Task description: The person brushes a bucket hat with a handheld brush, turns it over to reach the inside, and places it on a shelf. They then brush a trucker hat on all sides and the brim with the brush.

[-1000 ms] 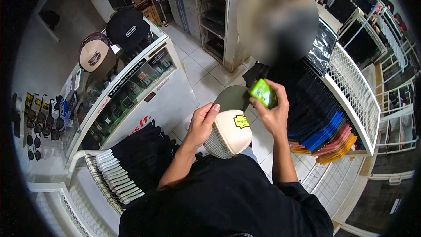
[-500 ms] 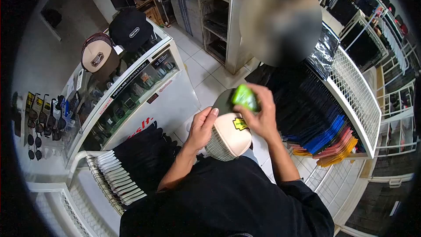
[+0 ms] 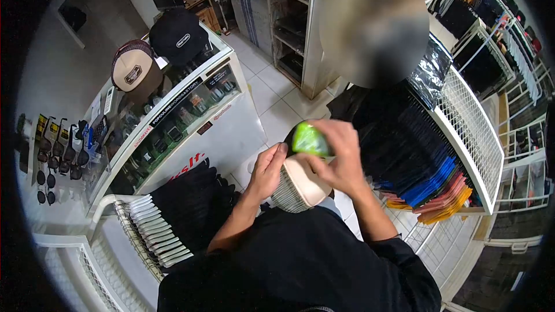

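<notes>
My left hand [image 3: 267, 167] grips the edge of a trucker cap [image 3: 303, 182] with a cream front panel, a striped or mesh-like side and a dark brim. The thumb lies along the cap's edge near the brim. My right hand [image 3: 341, 159] is closed on a bright green, glossy object [image 3: 310, 139], whose exact kind I cannot make out. That object is over the brim and hides most of it. The right thumb and fingers also cover the patch on the cap's front.
A glass display counter [image 3: 191, 89] stands ahead left, bearing a cream cap [image 3: 134, 71] and a black cap [image 3: 180, 40]. Sunglasses [image 3: 59, 147] hang at far left. Hanging clothes [image 3: 399, 133] line a white rack at right; dark garments [image 3: 196, 208] hang at lower left.
My right hand has moved left with the green object, across the cap's brim. The yellow patch that showed on the front is now covered. My left hand keeps its hold.
</notes>
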Available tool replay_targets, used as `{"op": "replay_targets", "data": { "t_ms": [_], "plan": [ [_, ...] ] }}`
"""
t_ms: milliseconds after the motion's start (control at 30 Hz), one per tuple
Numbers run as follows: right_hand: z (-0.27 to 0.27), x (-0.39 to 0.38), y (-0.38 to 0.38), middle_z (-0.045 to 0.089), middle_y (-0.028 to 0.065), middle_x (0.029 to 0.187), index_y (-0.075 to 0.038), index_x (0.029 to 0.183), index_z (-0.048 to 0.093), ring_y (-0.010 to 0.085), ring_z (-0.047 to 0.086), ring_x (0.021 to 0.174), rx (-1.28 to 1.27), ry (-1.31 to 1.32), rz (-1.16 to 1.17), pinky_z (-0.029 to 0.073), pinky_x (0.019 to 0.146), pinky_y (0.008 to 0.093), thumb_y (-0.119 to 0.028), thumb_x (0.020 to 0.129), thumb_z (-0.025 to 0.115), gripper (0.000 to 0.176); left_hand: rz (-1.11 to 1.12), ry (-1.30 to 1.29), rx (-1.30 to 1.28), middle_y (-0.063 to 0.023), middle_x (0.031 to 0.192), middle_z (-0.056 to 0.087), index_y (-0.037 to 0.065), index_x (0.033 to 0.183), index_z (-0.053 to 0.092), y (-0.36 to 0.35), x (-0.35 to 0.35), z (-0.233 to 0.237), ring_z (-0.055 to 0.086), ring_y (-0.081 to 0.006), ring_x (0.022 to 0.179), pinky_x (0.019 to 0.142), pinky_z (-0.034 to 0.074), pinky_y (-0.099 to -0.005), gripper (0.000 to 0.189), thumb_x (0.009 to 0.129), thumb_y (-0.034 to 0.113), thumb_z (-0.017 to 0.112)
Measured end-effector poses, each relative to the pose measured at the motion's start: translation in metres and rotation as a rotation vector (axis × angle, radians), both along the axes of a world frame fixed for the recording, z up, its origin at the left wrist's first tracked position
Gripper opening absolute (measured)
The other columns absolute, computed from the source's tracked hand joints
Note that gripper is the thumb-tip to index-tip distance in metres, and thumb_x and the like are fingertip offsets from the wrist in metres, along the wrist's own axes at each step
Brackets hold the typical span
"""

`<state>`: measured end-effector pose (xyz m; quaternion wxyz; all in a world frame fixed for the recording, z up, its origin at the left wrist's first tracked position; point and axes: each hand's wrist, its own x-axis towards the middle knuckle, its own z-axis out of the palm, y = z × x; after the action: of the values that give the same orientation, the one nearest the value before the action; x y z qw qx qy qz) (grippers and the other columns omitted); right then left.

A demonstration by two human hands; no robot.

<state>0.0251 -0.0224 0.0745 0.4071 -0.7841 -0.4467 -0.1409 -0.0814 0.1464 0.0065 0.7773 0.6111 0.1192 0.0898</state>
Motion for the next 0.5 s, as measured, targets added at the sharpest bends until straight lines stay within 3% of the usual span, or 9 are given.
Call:
{"op": "replay_targets", "data": {
  "t_ms": [67, 200, 267, 333, 500],
  "plan": [
    [-0.013, 0.000, 0.007, 0.069, 0.0136, 0.120, -0.008, 0.129, 0.067, 0.0334, 0.061, 0.109, 0.011, 0.060, 0.066, 0.044, 0.094, 0.0441, -0.036, 0.079, 0.084, 0.060, 0.056, -0.064, 0.001, 0.0082, 0.077, 0.043, 0.006, 0.085, 0.054, -0.007, 0.003, 0.014, 0.039, -0.0032, 0.073, 0.064, 0.036, -0.0256, 0.038, 0.114, 0.029, 0.045],
    [-0.027, 0.030, 0.003, 0.068, 0.0163, 0.117, -0.005, 0.128, 0.067, 0.0356, 0.062, 0.106, 0.130, 0.121, -0.343, 0.046, 0.092, 0.0443, -0.027, 0.078, 0.086, 0.057, 0.020, -0.008, 0.237, 0.0062, 0.073, 0.042, 0.003, 0.084, 0.052, 0.009, -0.003, 0.000, 0.037, -0.0052, 0.072, 0.063, 0.036, -0.0274, 0.040, 0.114, 0.028, 0.046],
    [-0.017, 0.014, -0.001, 0.067, 0.0153, 0.122, -0.008, 0.129, 0.067, 0.0342, 0.062, 0.108, 0.129, 0.027, -0.155, 0.046, 0.092, 0.0432, -0.031, 0.079, 0.087, 0.059, 0.011, 0.010, 0.269, 0.0052, 0.072, 0.043, 0.003, 0.084, 0.052, 0.008, -0.003, 0.000, 0.038, -0.0058, 0.072, 0.063, 0.037, -0.0276, 0.039, 0.114, 0.028, 0.046],
    [-0.006, -0.005, 0.002, 0.067, 0.0146, 0.124, -0.009, 0.131, 0.067, 0.0331, 0.062, 0.109, -0.026, 0.030, 0.060, 0.046, 0.092, 0.0422, -0.036, 0.080, 0.086, 0.061, 0.044, -0.089, 0.152, 0.0038, 0.074, 0.047, 0.002, 0.085, 0.053, -0.006, 0.000, -0.001, 0.042, -0.0059, 0.074, 0.065, 0.040, -0.0274, 0.036, 0.113, 0.025, 0.048],
    [-0.028, 0.034, 0.000, 0.068, 0.0140, 0.122, -0.010, 0.131, 0.067, 0.0317, 0.061, 0.111, 0.098, 0.179, -0.362, 0.045, 0.096, 0.0430, -0.031, 0.079, 0.086, 0.060, 0.015, -0.003, 0.267, 0.0054, 0.075, 0.046, 0.003, 0.087, 0.054, 0.007, -0.005, 0.004, 0.040, -0.0040, 0.074, 0.065, 0.038, -0.0257, 0.034, 0.113, 0.024, 0.048]
  ]
}}
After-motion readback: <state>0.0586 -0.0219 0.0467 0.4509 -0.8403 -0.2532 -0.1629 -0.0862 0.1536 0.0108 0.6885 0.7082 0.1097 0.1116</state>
